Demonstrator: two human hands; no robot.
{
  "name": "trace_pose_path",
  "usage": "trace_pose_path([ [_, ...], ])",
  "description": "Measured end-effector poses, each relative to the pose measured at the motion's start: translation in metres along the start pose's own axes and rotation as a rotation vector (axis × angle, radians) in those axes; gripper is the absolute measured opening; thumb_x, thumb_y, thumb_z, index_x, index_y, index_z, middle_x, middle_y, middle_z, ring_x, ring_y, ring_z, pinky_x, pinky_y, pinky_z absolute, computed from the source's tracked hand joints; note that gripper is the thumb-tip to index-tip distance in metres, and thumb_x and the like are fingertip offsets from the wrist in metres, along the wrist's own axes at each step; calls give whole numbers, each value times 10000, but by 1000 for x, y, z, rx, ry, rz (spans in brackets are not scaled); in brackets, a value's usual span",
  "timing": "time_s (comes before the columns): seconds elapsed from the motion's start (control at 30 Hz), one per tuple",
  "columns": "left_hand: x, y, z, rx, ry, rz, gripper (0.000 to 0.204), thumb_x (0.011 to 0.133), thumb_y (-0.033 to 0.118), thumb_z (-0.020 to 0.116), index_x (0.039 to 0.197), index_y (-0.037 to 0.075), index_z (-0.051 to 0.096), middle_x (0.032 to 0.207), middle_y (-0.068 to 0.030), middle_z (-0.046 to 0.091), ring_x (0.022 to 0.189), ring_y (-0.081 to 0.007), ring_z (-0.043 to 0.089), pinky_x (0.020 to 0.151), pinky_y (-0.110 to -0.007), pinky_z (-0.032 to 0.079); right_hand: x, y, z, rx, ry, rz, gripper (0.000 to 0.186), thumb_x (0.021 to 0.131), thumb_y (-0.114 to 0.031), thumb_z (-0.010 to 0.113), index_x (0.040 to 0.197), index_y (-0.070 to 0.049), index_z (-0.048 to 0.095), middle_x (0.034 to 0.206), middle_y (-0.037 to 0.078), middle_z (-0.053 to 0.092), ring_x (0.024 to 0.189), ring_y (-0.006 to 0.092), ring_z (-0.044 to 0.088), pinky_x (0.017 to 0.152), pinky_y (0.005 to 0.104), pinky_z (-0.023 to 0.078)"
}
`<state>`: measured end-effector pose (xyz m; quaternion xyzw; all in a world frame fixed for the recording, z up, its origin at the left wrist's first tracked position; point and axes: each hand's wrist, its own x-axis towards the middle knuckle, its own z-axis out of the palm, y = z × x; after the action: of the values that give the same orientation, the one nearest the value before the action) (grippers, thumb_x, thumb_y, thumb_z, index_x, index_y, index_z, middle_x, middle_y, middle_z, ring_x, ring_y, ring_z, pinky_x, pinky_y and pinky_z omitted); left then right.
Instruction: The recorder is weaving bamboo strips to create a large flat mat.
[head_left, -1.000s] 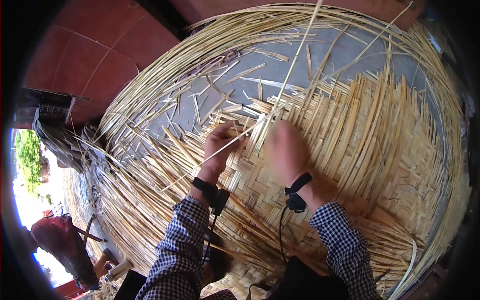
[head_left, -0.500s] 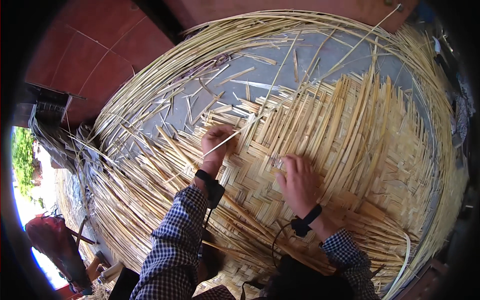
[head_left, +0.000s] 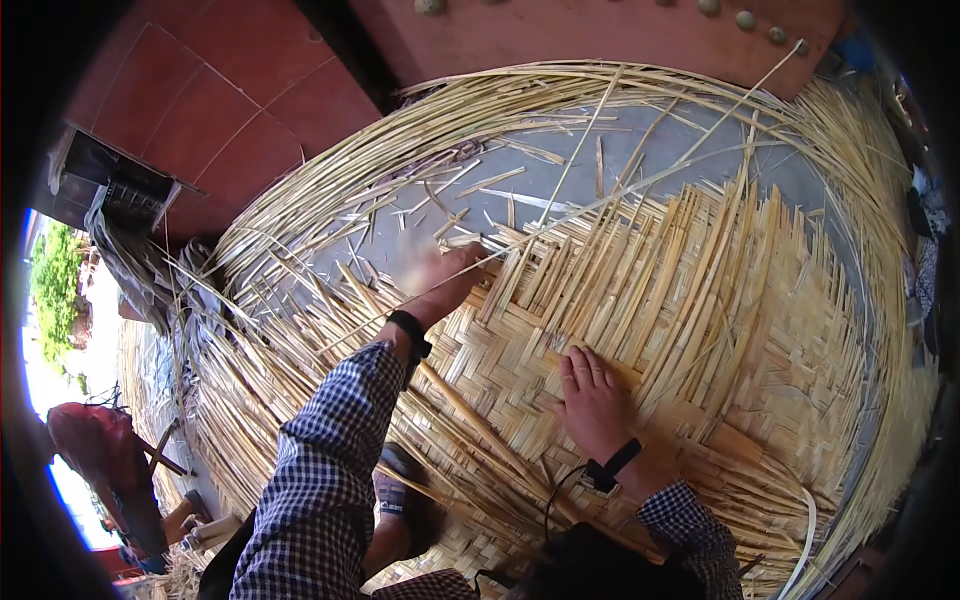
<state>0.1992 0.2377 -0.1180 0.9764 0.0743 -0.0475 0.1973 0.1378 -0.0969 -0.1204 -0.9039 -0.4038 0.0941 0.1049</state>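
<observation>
A broad woven mat of pale bamboo strips (head_left: 500, 350) spreads over the floor in front of me, with a zigzag weave in its middle. My left hand (head_left: 447, 277) is at the mat's far left edge, by the ends of strips that stick out. Its fingers are partly hidden and a pale blur shows beside it, so its hold is unclear. One long thin strip (head_left: 575, 215) crosses near this hand. My right hand (head_left: 597, 405) lies flat on the weave, fingers stretched out, beside long upright strips (head_left: 690, 290).
Long loose bamboo strips (head_left: 330, 185) curve around the far side on the grey floor (head_left: 690, 130). Short offcuts (head_left: 495, 180) are scattered there. Red tiles (head_left: 230, 100) lie at the far left, near crumpled grey cloth (head_left: 140, 265). A red bundle (head_left: 95, 440) stands at left.
My left hand has moved slightly up and right along the mat's edge. The right hand has settled flatter and a little lower. The whole view has shifted down somewhat.
</observation>
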Motion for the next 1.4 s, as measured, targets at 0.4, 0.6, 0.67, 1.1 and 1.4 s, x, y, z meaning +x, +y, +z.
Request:
trace_pose_path([
  [0.4, 36, -5, 8, -7, -343, 90, 217, 767, 230, 724, 919, 78, 752, 880, -159, 715, 827, -332, 679, 779, -400, 532, -91, 13, -20, 390, -93, -128, 351, 832, -88, 674, 1168, -21, 595, 1371, 115, 499, 1303, 314, 445, 1091, 430, 408],
  [0.6, 38, 0, 17, 10, -331, 51, 226, 818, 223, 615, 873, 53, 753, 817, -194, 694, 795, -368, 678, 773, -427, 534, -105, 18, -21, 429, -122, -34, 360, 832, -87, 666, 1182, -39, 594, 1329, 111, 517, 1262, 310, 474, 1045, 432, 442],
  [0.67, 35, 0, 14, -9, -320, 65, 222, 821, 223, 617, 888, 57, 748, 844, -183, 700, 823, -363, 678, 780, -430, 532, -109, 14, -22, 369, -87, -68, 357, 830, -86, 666, 1179, -46, 601, 1331, 106, 515, 1258, 307, 478, 1039, 430, 447],
  [1.1, -99, 135, 107, 4, 103, 232, 962, 898, 487, 621, 1533, -58, 146, 1590, -287, 165, 1501, -399, 126, 1216, -510, 104, -190, 167, -28, -101, 280, 734, 324, 881, -148, 643, 1194, -66, 615, 1239, 141, 575, 1198, 364, 506, 1020, 460, 400],
  [1.4, -103, 145, 122, 348, 113, 171, 796, 987, 621, 336, 1566, 88, 211, 1579, -341, 114, 1476, -489, 107, 1188, -565, 99, -207, 222, -57, 260, -5, 612, 224, 875, -263, 701, 963, -77, 612, 976, 124, 622, 788, 317, 600, 716, 421, 484],
])
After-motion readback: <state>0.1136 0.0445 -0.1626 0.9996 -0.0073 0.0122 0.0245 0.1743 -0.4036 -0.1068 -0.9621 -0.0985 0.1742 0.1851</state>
